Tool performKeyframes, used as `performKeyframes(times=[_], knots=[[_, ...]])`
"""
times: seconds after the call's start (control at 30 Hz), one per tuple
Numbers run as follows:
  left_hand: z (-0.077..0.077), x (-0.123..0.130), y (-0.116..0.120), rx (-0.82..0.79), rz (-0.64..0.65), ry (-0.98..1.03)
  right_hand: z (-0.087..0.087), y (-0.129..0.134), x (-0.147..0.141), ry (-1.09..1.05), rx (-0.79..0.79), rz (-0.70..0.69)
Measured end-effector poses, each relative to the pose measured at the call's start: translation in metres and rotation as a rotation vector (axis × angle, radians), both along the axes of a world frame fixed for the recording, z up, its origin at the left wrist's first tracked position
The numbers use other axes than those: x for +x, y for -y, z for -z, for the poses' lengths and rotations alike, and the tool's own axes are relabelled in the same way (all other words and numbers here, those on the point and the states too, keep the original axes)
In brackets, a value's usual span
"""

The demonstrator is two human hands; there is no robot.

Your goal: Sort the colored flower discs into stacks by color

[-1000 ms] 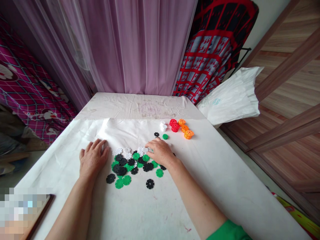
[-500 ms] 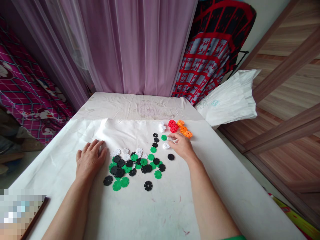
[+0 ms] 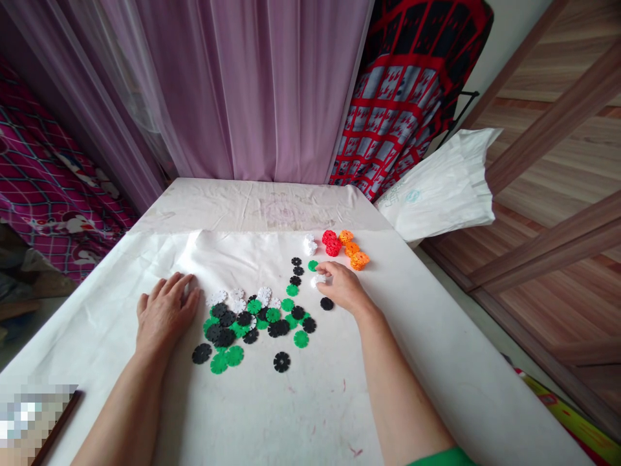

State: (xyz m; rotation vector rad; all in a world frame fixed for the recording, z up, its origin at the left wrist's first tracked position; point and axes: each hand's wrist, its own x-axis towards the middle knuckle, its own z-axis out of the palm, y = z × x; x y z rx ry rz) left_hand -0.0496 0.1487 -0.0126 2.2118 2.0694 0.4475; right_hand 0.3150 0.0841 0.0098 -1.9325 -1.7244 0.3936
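My left hand (image 3: 165, 312) lies palm down on the white tablecloth with its fingers spread, left of a loose pile of notched plastic discs. Black discs (image 3: 227, 318), green discs (image 3: 235, 355) and white discs (image 3: 237, 305) overlap in that pile. My right hand (image 3: 343, 287) is at the right of the pile, thumb and fingers closed around a white disc (image 3: 317, 280) at the cloth. Just beyond the fingertips lies a green disc (image 3: 313, 266). A single black disc (image 3: 326, 303) rests below the right hand.
Behind the right hand stand joined clusters: white (image 3: 310, 244), red (image 3: 332, 243) and orange (image 3: 359, 260). Short black discs (image 3: 297, 270) form a row to their left. A white bag (image 3: 441, 188) sits by the table's right edge; a blurred, dark-edged object (image 3: 39, 421) lies at front left.
My right hand has shifted slightly left and down, its fingers now around the white disc. My left hand stays flat on the cloth. The whole view has moved a little.
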Motion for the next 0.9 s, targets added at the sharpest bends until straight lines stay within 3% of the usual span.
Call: performKeyframes(times=[0.2,0.33,0.47,0.77,0.9], knots=[[0.0,0.001,0.0,0.0,0.001,0.005,-0.007,0.003,0.002,0.029,-0.049,0.029],[0.0,0.001,0.0,-0.009,-0.001,0.006,-0.017,0.008,0.009,0.203,-0.185,0.14],[-0.001,0.001,0.0,-0.027,-0.01,-0.01,-0.02,0.01,0.007,0.32,-0.293,0.122],[-0.002,0.002,0.001,-0.025,-0.017,-0.005,-0.022,0.009,0.004,0.324,-0.282,0.127],[-0.002,0.001,0.001,-0.012,-0.006,-0.005,-0.029,0.006,-0.012,0.289,-0.15,0.101]])
